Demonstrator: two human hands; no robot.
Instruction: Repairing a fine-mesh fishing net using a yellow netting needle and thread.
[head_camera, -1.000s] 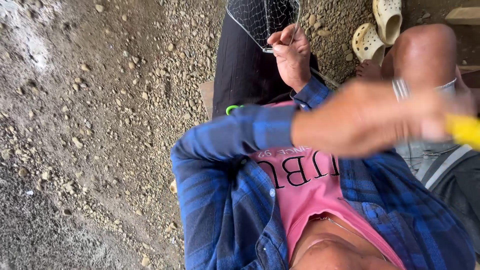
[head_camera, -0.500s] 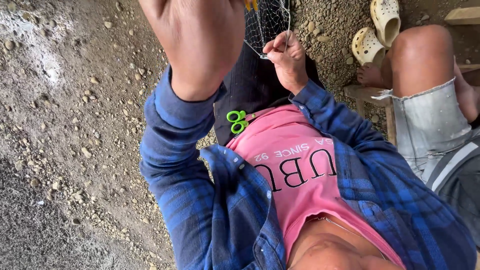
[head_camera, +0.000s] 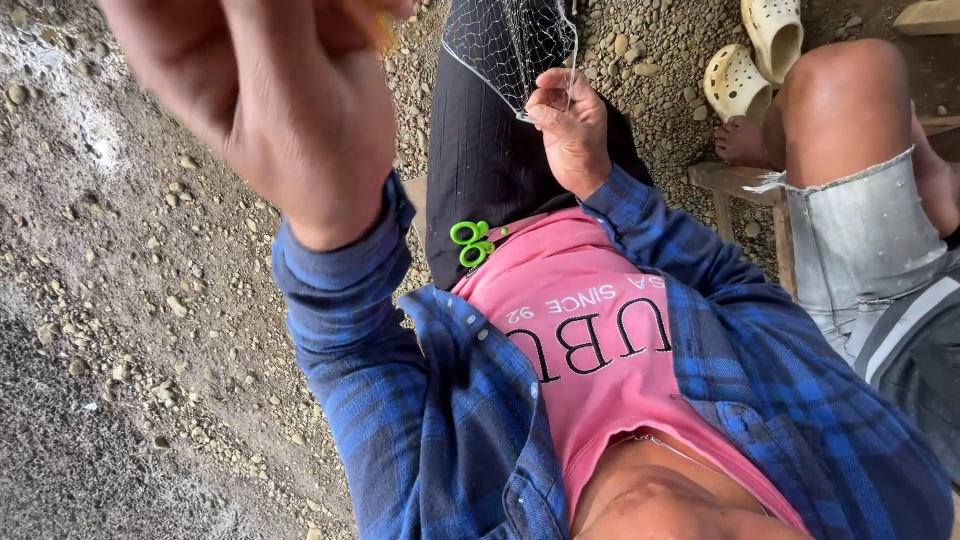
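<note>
My right hand (head_camera: 570, 125) pinches the net (head_camera: 510, 50) edge taut while my left hand (head_camera: 270, 100), raised close, grips something yellow; steady tension should keep the mesh even.

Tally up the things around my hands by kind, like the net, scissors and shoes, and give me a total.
net: 1, pinched by the right hand
green-handled scissors: 1, lying on the lap
cream clogs: 2, on the gravel
yellow thing: 1, in the raised left hand, mostly hidden
Total: 5
</note>
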